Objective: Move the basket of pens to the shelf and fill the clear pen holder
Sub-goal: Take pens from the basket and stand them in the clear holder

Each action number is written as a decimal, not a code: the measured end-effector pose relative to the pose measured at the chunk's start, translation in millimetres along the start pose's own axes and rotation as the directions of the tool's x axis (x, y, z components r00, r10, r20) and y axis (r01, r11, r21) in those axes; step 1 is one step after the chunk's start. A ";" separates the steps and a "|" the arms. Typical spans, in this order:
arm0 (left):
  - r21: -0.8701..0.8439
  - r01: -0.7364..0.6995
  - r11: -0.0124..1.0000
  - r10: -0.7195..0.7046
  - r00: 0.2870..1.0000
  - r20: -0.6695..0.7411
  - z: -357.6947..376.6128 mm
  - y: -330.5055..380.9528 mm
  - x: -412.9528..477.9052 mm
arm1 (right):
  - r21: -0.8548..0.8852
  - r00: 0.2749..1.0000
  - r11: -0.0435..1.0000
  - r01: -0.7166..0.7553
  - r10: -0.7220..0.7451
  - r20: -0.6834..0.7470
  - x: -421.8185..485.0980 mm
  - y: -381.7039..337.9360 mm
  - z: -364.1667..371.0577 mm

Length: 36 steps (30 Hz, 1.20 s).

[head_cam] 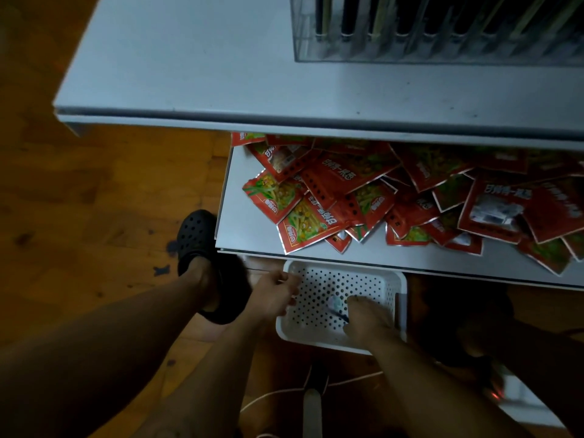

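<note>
A white perforated basket (319, 273) sits low on the floor below the shelves. My left hand (274, 290) grips its left rim. My right hand (368, 314) reaches inside the basket, fingers curled around a dark pen (337, 313) with a pale end. The clear pen holder (442, 30) stands on the top grey shelf at the upper right, with dark pens standing in several of its slots.
A lower grey shelf (249, 197) carries a heap of red snack packets (379, 197). My foot in a black clog (196, 235) stands on the wooden floor to the left. White cables (284, 393) and a power strip (518, 396) lie near the bottom.
</note>
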<state>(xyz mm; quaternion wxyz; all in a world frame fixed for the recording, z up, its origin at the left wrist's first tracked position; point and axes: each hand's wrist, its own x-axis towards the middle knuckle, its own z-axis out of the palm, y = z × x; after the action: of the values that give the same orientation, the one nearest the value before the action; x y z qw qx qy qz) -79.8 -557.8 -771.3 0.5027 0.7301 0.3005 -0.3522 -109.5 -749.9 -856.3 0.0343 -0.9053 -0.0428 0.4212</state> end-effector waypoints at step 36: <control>0.000 -0.619 0.785 0.612 0.775 -0.159 -12.3 130.4 -186.2 | 0.328 0.688 0.805 0.494 -0.132 -0.714 -220.8 -22.2 -198.4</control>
<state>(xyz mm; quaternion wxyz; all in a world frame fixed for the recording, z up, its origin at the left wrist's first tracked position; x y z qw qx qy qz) -80.3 -602.9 -548.1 0.5851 0.7990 0.0916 -0.1044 -100.3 -756.5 -558.8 0.3526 -0.9308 -0.0781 0.0570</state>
